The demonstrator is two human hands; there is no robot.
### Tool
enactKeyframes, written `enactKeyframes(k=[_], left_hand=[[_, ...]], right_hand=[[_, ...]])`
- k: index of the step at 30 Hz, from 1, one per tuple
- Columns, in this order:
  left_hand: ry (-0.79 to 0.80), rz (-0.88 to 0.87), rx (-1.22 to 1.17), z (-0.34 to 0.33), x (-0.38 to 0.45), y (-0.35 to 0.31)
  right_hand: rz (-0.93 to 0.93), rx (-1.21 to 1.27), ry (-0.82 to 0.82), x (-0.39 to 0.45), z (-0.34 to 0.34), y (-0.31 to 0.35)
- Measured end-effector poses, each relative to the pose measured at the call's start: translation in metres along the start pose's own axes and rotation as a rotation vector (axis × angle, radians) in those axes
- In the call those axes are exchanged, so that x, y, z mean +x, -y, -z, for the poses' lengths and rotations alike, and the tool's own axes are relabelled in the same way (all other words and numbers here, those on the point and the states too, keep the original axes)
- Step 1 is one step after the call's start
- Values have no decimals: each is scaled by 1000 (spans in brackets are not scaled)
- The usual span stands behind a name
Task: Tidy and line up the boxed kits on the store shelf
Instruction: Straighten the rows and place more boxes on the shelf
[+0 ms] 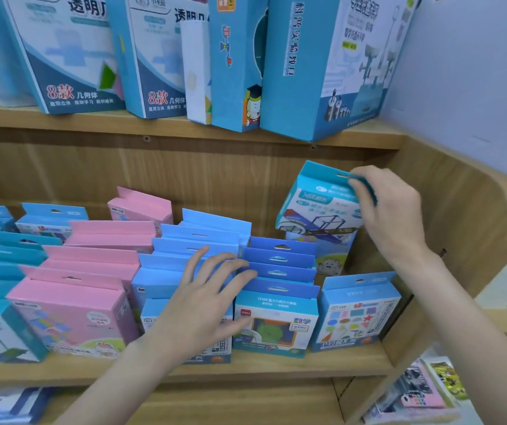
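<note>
Right hand (390,210) is pinching the tilted blue box (316,207) by its hang tab at the shelf's (246,368) back right, left hand's (203,302) fingers spread loose on the light-blue row (197,250), so that thin grip could slip and topple the boxes below.
</note>
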State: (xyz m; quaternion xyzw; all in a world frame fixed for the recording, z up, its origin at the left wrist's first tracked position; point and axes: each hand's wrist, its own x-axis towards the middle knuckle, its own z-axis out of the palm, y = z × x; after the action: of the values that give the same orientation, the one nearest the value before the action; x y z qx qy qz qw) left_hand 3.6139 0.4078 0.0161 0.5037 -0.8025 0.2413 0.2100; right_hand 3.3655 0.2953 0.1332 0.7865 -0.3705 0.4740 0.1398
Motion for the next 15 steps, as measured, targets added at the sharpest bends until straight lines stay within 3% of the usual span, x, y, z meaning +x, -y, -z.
enactKeyframes(k=[5, 9, 15], left_hand=[[-105, 69, -55, 19, -16, -3], [-285, 249, -94, 47, -49, 7], [-295, 455, 12, 83, -138, 54]], right_hand=[[85, 37, -154, 14, 31, 26], [41, 179, -58, 29, 35, 64], [132, 306, 45, 42, 9, 158]])
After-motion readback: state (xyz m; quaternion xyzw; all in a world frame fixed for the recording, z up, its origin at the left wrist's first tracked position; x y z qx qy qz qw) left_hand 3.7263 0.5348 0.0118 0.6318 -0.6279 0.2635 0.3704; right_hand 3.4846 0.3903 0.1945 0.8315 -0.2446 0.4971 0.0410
